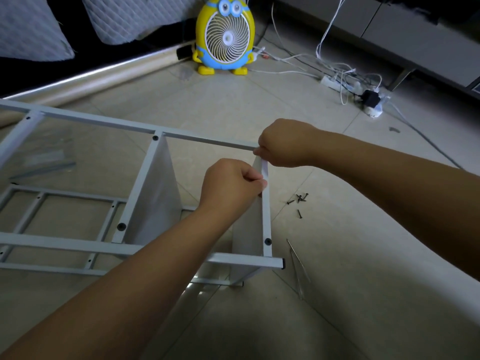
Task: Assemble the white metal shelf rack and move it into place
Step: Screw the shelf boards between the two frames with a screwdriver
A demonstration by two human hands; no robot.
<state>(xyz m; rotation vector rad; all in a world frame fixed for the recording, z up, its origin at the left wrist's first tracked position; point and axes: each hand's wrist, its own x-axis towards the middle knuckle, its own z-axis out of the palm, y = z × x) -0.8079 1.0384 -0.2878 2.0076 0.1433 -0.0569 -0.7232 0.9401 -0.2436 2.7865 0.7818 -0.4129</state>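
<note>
Rack (78, 244) lies on its side on the floor (350, 229), left of centre. Your left hand (231, 185) grips the shelf (265, 216) edge to steady it; your right hand (283, 144) pinches the far rail (207, 140) end, likely aligning the joint. Screws (300, 198) lie just right, within reach.

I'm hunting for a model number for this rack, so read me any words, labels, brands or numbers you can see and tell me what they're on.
None can be read. The white rack frame shows no print, the yellow fan bears only a cartoon face, and the black adapter is too small to tell.
</note>
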